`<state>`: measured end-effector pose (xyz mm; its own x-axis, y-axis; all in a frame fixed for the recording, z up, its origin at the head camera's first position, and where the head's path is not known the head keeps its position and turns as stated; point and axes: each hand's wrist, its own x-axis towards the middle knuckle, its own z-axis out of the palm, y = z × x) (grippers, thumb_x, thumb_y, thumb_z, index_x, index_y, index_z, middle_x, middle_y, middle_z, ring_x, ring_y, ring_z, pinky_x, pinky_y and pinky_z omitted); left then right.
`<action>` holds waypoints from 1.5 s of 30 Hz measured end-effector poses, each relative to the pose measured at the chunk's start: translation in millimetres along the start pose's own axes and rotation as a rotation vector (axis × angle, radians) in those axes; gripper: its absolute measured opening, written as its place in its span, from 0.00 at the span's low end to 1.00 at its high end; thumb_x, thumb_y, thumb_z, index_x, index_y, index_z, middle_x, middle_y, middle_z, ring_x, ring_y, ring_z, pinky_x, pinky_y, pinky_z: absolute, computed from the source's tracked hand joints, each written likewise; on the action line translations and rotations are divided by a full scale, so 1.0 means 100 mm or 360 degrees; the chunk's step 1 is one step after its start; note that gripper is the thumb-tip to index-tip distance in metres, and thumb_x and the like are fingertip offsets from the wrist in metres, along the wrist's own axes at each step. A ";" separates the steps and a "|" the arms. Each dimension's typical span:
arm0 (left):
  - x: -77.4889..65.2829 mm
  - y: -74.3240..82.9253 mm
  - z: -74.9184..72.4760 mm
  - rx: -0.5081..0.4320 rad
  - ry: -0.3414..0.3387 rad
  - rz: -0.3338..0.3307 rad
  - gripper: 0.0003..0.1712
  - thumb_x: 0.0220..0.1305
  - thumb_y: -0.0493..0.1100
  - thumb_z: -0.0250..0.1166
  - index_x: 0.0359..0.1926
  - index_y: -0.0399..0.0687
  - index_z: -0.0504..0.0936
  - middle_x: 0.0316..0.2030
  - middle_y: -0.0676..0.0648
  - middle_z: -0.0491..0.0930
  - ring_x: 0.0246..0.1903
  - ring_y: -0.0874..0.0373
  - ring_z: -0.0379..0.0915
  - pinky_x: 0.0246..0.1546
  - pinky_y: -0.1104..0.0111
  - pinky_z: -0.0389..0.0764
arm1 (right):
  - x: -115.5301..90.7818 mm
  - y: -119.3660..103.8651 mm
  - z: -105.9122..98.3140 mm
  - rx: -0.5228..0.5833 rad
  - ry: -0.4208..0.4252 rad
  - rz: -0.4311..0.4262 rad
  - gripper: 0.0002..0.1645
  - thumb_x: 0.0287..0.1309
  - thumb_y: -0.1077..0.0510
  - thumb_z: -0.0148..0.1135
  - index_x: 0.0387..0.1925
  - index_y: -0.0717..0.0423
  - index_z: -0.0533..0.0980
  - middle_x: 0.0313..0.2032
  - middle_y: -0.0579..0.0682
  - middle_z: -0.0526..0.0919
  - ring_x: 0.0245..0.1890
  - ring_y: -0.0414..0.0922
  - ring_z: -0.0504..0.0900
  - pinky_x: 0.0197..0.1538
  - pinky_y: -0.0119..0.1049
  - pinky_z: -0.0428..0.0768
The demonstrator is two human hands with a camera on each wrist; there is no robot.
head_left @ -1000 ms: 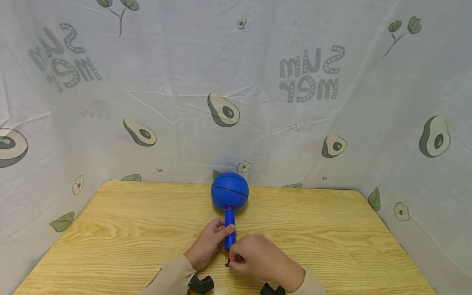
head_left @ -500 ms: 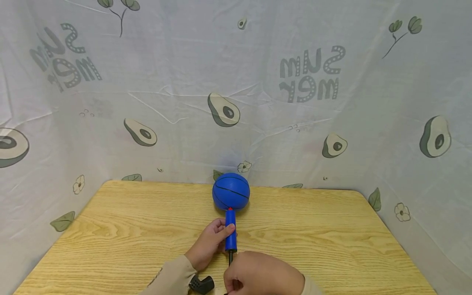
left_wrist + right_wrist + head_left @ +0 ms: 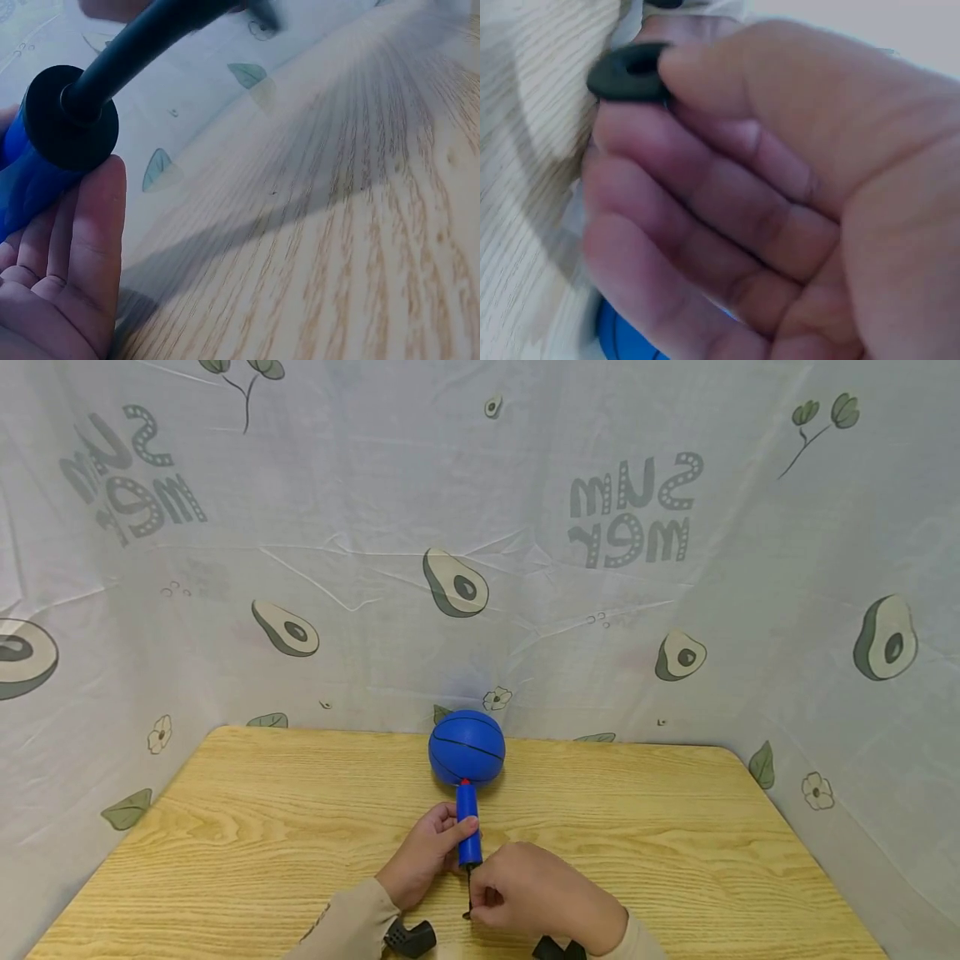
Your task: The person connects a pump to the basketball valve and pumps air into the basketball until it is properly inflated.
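A blue ball [image 3: 467, 747] with black seam lines rests at the table's far edge in the head view. A blue hand pump [image 3: 467, 822] points at it, its red tip meeting the ball's near side. My left hand [image 3: 423, 857] grips the pump's barrel, thumb on top; the left wrist view shows the barrel's black end cap [image 3: 71, 120] and the black rod [image 3: 142, 56] coming out. My right hand [image 3: 536, 893] curls round the rod's near end, pinching the black pump handle [image 3: 630, 73] between thumb and fingers. Part of the rod is hidden behind that hand.
A wood-grain table [image 3: 300, 793] lies under everything. Behind it and at both sides hangs a pale curtain [image 3: 360, 485] printed with avocados and leaves. A black wrist device [image 3: 409, 937] sits at the left cuff, and another [image 3: 558, 948] at the right.
My right hand first drew the pump handle toward me, baring more rod, then moved back toward the barrel. The ball and pump shifted only slightly. My left hand stayed in place.
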<state>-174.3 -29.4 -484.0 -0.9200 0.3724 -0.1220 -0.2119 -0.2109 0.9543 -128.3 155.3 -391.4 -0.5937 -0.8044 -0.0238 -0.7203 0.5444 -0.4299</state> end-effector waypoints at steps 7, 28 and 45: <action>0.00 -0.01 0.01 0.0027 -0.0002 -0.0006 0.26 0.75 0.51 0.65 0.59 0.36 0.68 0.39 0.49 0.81 0.33 0.61 0.79 0.30 0.71 0.79 | 0.02 0.08 0.01 0.0029 0.0100 0.0061 0.12 0.61 0.59 0.74 0.24 0.46 0.82 0.21 0.29 0.75 0.21 0.24 0.69 0.28 0.18 0.70; -0.02 0.01 -0.01 0.0014 -0.0031 0.0011 0.26 0.76 0.52 0.63 0.59 0.35 0.68 0.44 0.44 0.83 0.36 0.60 0.80 0.31 0.70 0.80 | -0.02 -0.11 0.03 0.0022 -0.0335 -0.0235 0.07 0.65 0.55 0.70 0.29 0.45 0.85 0.22 0.26 0.76 0.23 0.18 0.68 0.30 0.14 0.71; -0.01 0.02 0.02 -0.0007 -0.0009 0.0008 0.24 0.76 0.49 0.63 0.59 0.36 0.67 0.37 0.50 0.81 0.32 0.62 0.79 0.30 0.70 0.81 | 0.00 0.00 0.02 0.0036 -0.0076 -0.0070 0.08 0.61 0.59 0.72 0.27 0.46 0.85 0.22 0.28 0.77 0.22 0.20 0.70 0.30 0.15 0.71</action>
<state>-173.3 -28.7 -481.3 -0.9192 0.3764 -0.1156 -0.2088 -0.2169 0.9536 -127.7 154.6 -393.3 -0.5432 -0.8383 -0.0473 -0.7368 0.5029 -0.4518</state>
